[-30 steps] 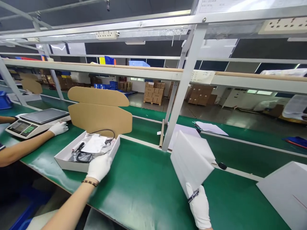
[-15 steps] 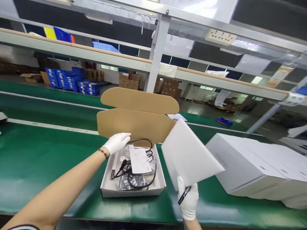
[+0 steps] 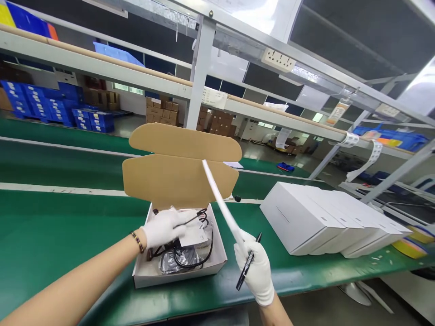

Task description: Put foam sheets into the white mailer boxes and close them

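Observation:
An open cardboard box [image 3: 142,275] with a raised brown lid [image 3: 180,167] sits on the green bench in front of me. Inside lie black cables [image 3: 190,253], a dark bag and a white paper slip [image 3: 195,235]. My left hand [image 3: 163,228], in a white glove, rests flat on the contents with its fingers on the slip. My right hand [image 3: 255,269], also gloved, grips a thin white foam sheet [image 3: 220,203], seen edge-on and tilted up over the box, together with a black marker pen [image 3: 248,265].
A row of closed white boxes [image 3: 322,222] lies on the bench at the right. A metal frame post [image 3: 200,72] and a shelf rail stand behind the box. Beyond run a second green belt [image 3: 61,158], blue crates and stacked cartons.
The foam sheet has turned from face-on to edge-on above the box. My left hand has moved from the box's back rim down onto the contents. The view has shifted right.

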{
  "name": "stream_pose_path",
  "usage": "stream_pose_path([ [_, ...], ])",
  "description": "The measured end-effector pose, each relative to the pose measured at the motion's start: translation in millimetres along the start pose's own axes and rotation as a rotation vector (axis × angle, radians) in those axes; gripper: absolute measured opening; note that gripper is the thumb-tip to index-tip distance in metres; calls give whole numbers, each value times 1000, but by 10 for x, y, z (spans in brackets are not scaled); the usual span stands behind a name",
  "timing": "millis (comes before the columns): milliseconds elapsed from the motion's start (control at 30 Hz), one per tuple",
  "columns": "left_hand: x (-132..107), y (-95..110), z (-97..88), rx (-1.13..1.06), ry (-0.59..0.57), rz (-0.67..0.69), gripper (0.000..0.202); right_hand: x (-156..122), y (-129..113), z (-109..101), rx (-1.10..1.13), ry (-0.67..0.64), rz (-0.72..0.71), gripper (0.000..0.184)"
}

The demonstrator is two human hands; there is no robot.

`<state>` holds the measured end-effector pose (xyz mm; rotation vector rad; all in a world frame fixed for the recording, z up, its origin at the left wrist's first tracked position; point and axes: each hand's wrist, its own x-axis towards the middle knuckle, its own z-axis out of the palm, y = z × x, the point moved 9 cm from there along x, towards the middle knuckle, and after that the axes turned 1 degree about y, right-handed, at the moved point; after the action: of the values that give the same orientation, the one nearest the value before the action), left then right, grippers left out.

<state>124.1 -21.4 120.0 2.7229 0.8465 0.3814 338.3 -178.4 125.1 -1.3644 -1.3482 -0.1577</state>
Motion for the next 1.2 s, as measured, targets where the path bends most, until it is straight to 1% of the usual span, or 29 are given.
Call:
stream_pose_path([
  [33, -96, 81, 39, 14, 26, 46, 44, 68, -155, 75, -15, -86, -93, 9],
  [67, -182, 143, 89, 33, 57, 76, 45, 122, -320, 180, -53, -183, -189, 7],
  [133, -317, 189, 212, 64, 96, 62, 45, 183, -593, 473, -205, -393, -333, 32],
  [167, -373, 179, 277, 61, 90, 23, 46, 193, -672, 650, -299, -506, -363, 44],
  [233, -498, 163, 351, 13, 45, -52, 50, 137, -726, 1025, -470, -768, -374, 62],
  [300, -678, 182, 314, -76, -47, -94, 52, -2, -676, 1321, -599, -1030, -357, 73],
  [333, -789, 210, 262, -124, -119, -92, 53, -73, -636, 1414, -641, -1129, -349, 76],
  [367, -905, 238, 182, -173, -191, -83, 53, -128, -597, 1471, -666, -1198, -344, 78],
  [400, -1013, 261, 93, -222, -268, -70, 52, -159, -563, 1497, -669, -1236, -338, 77],
  [433, -1094, 279, -5, -272, -329, -46, 49, -158, -536, 1499, -650, -1241, -325, 73],
  [467, -1117, 248, -135, -318, -321, -52, 45, -128, -510, 1485, -613, -1224, -302, 68],
  [500, -1082, 175, -253, -337, -272, -81, 48, -81, -478, 1466, -561, -1202, -265, 65],
  [567, -892, -125, -458, -244, -28, -264, 63, 27, -385, 1449, -443, -1176, -176, 66],
  [600, -780, -253, -455, -148, 41, -351, 67, 86, -323, 1459, -395, -1164, -135, 70],
  [633, -657, -339, -376, -51, 54, -411, 71, 142, -251, 1480, -359, -1148, -97, 74],
  [700, -435, -412, -58, 58, -51, -454, 75, 236, -92, 1536, -320, -1093, -27, 83],
  [733, -367, -422, 93, 79, -101, -458, 76, 264, -18, 1559, -312, -1053, 3, 88],
  [767, -334, -423, 202, 88, -125, -456, 75, 268, 43, 1576, -306, -1016, 32, 92],
  [800, -333, -423, 261, 97, -122, -453, 75, 245, 85, 1589, -302, -989, 55, 93],
  [867, -396, -424, 289, 116, -102, -435, 75, 144, 98, 1594, -314, -950, 77, 95],
  [933, -486, -454, 273, 129, -114, -427, 76, 9, 37, 1602, -339, -945, 74, 101],
  [1000, -533, -518, 239, 157, -143, -448, 80, -84, -53, 1641, -364, -960, 51, 110],
  [1033, -519, -540, 206, 186, -140, -445, 83, -95, -92, 1671, -382, -964, 36, 114],
  [1100, -432, -539, 135, 261, -96, -390, 89, -53, -140, 1753, -416, -971, 3, 118],
  [1133, -383, -521, 121, 294, -74, -342, 91, -22, -150, 1801, -429, -983, -12, 118],
  [1200, -338, -491, 155, 325, -45, -255, 89, 23, -156, 1883, -440, -1013, -39, 118],
])
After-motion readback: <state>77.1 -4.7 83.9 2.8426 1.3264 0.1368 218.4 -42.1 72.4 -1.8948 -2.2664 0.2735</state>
